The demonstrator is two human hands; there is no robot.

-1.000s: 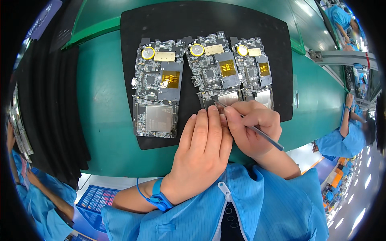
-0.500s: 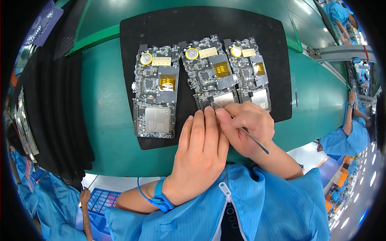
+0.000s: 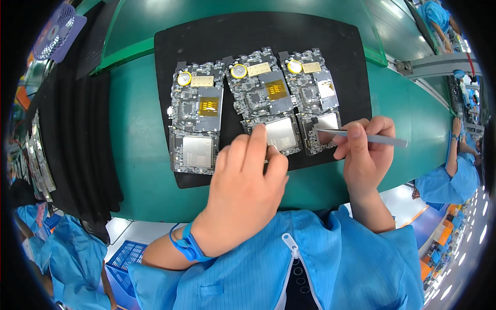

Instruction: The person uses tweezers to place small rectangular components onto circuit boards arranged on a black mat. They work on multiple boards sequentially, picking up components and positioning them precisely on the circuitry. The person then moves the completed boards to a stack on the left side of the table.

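Observation:
Three populated circuit boards lie in a row: a left board (image 3: 186, 121), a middle board (image 3: 252, 98) and a right board (image 3: 309, 90). Each carries a round yellow-rimmed coin cell, amber tape and a silver metal plate. My left hand (image 3: 240, 173) rests its fingertips on the lower left of the middle board, fingers bent and thumb apart, hiding that corner. In my right hand (image 3: 368, 155) a pair of metal tweezers (image 3: 380, 139) is pinched, its tips pointing left over the silver plate at the right board's lower end.
Under the boards is a black mat (image 3: 248, 31) on a green table (image 3: 139, 155). Black sheets (image 3: 85, 144) are stacked at the left, with more boards (image 3: 39, 155) beyond. A purple fan (image 3: 54, 33) stands far left. Co-workers in blue (image 3: 447, 160) are on both sides.
My right hand has moved right with the tweezers, from the middle board to the right board. The tweezers now lie nearly level. My left hand has bent its fingers and stays at the middle board.

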